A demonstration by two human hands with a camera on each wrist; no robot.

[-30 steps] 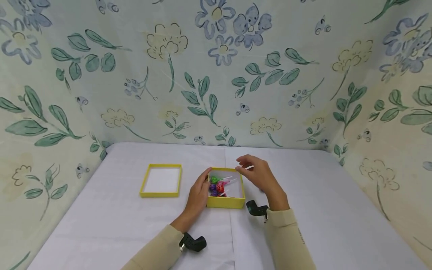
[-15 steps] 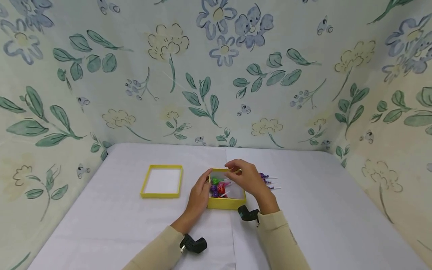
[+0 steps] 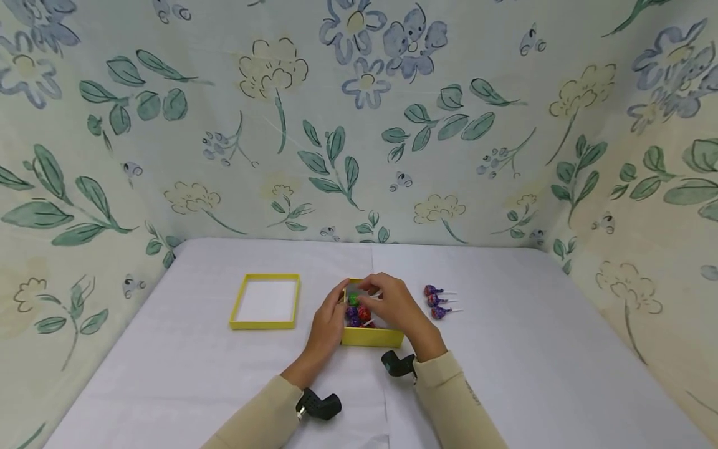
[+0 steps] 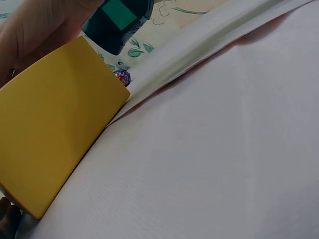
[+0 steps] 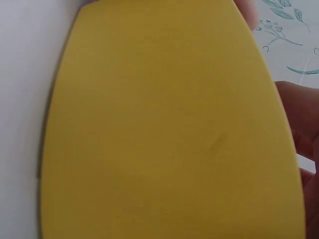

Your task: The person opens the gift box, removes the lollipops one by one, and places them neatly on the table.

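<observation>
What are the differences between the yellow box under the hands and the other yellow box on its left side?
The yellow box under the hands contains wrapped lollipops; the left yellow box shows only a white bottom. The left hand touches the first box's side and the right hand reaches over it; nothing touches the left box. The first box has higher walls; the left one looks shallower. Both are yellow, square and open on the white table.

The yellow box (image 3: 372, 337) looks matt cardboard, the lollipops (image 3: 433, 301) glossy-wrapped, the tablecloth (image 3: 533, 349) finely woven.

Both forearms reach forward, sleeved in beige. Left hand (image 3: 328, 321) lies extended, fingers straight. Right hand (image 3: 392, 305) is arched, fingertips curled downward.
</observation>
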